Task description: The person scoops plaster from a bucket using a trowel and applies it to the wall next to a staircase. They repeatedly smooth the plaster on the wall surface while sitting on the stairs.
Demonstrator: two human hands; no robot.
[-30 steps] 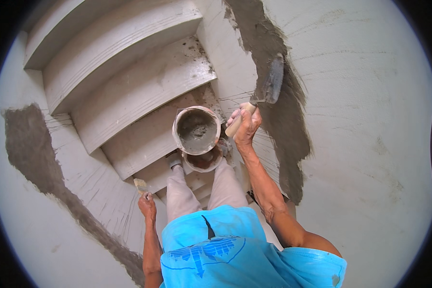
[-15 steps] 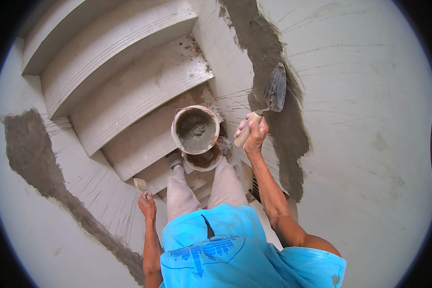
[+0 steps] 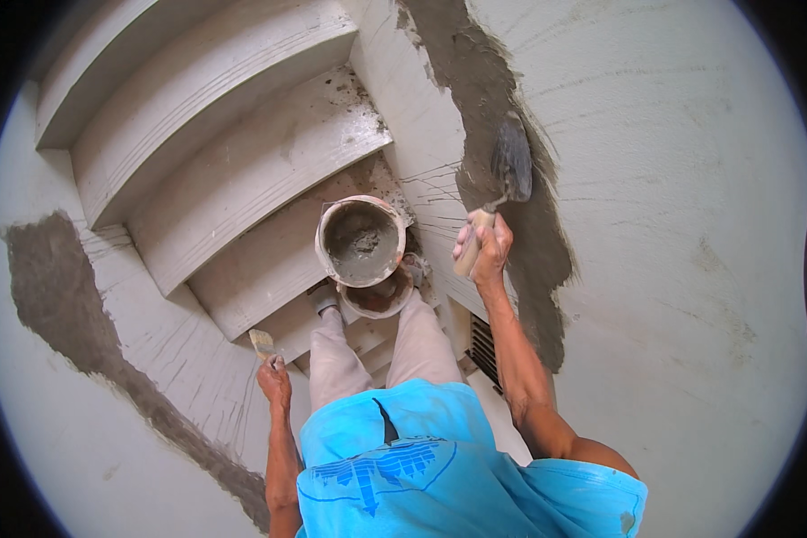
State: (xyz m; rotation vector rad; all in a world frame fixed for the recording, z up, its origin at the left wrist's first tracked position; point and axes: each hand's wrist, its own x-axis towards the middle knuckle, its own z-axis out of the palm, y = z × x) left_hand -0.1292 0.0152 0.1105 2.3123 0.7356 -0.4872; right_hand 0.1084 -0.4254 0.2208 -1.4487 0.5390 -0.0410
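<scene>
My right hand [image 3: 489,248] is closed round the pale wooden handle of a trowel [image 3: 512,160]. The trowel's grey blade lies over the strip of wet mortar [image 3: 536,260] on the right wall; whether it presses on the mortar I cannot tell. Down at the left, my left hand [image 3: 274,378] grips a paintbrush [image 3: 262,342] with pale bristles pointing up and away from me. A bucket [image 3: 324,260] of grey mortar [image 3: 362,240] stands ahead of my legs, between the two hands. Neither hand touches it.
Behind the bucket, pale stair steps [image 3: 242,161] rise to the far left. A second round container [image 3: 387,309] sits partly under the bucket, between my feet. Another mortar strip [image 3: 63,287] runs down the left wall. A dark slatted grille [image 3: 484,350] shows beside my right forearm.
My right hand has shifted slightly right and toward me, and the trowel stands more upright, its blade looking darker. My left hand keeps its place with the paintbrush.
</scene>
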